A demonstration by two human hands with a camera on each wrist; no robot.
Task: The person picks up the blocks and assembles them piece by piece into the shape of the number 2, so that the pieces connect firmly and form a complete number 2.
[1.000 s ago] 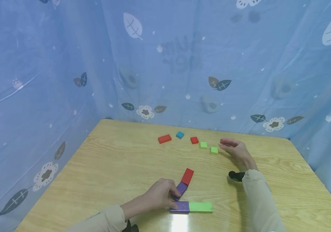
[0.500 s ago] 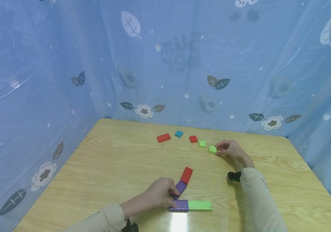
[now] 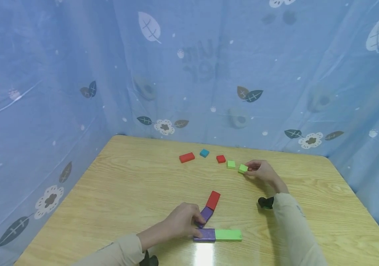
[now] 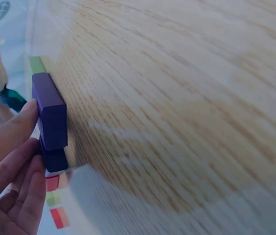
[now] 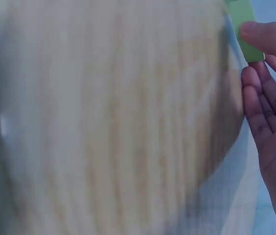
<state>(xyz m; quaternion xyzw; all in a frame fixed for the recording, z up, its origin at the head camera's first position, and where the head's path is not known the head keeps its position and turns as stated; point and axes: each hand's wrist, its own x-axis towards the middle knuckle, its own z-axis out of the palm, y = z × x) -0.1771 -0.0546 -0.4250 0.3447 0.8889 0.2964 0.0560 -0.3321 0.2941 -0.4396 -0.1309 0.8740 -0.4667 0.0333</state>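
My left hand (image 3: pixel 181 221) holds two purple blocks near the table's front, thumb on the nearer purple block (image 3: pixel 206 236) and fingers at the slanted purple block (image 3: pixel 207 212). A long green block (image 3: pixel 228 235) lies end to end with the nearer one; a red block (image 3: pixel 213 200) continues the slanted one. In the left wrist view the thumb touches the side of a purple block (image 4: pixel 52 115). At the back right, my right hand (image 3: pixel 265 173) pinches a small green block (image 3: pixel 243 169) between thumb and fingers. The right wrist view shows that green block (image 5: pixel 241 12) partly cut off.
A small green block (image 3: pixel 231 164), a small red block (image 3: pixel 220 159), a blue block (image 3: pixel 204 153) and a longer red block (image 3: pixel 187 157) lie in a loose row at the back of the wooden table (image 3: pixel 136 177). A blue patterned curtain (image 3: pixel 189 74) hangs behind.
My right hand has moved left and its thumb and fingers have taken hold of the small green block, now slightly turned. The left hand stays at the purple blocks.
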